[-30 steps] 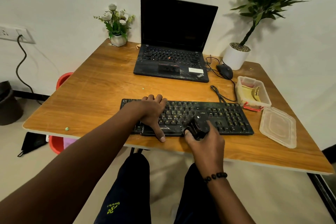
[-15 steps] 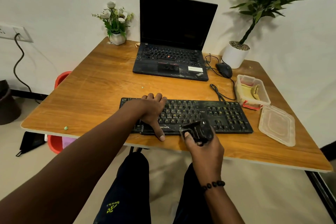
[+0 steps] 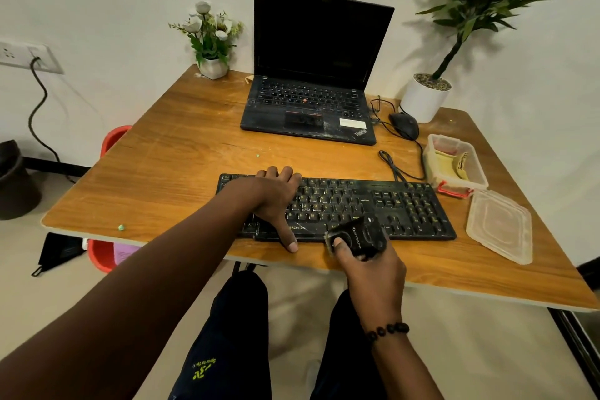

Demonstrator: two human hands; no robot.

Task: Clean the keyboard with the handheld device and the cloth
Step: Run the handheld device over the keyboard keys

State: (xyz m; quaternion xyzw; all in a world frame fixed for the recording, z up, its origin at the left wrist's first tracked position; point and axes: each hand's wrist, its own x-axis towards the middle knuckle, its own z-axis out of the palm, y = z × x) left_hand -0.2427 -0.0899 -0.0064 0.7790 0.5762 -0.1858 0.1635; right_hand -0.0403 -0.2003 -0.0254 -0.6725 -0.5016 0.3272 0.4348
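Observation:
A dusty black keyboard (image 3: 406,208) lies near the front edge of the wooden table (image 3: 181,166). My left hand (image 3: 276,198) rests on the keyboard's left half, fingers over its far edge and thumb down on the table in front. My right hand (image 3: 373,266) grips a small black handheld device (image 3: 360,235) over the keyboard's front edge, right of the space bar, my thumb on its near side. A yellowish cloth (image 3: 453,162) lies folded in an open clear box (image 3: 480,172) at the right.
A dusty black laptop (image 3: 311,107) stands open at the back, a wired mouse (image 3: 404,125) to its right. The box's lid (image 3: 500,227) lies by the keyboard's right end. A flower vase (image 3: 212,66) and a potted plant (image 3: 425,97) stand at the back corners.
My right hand has drawn the device back from over the keys to the keyboard's front edge and tilted it. My left hand has stayed on the keyboard.

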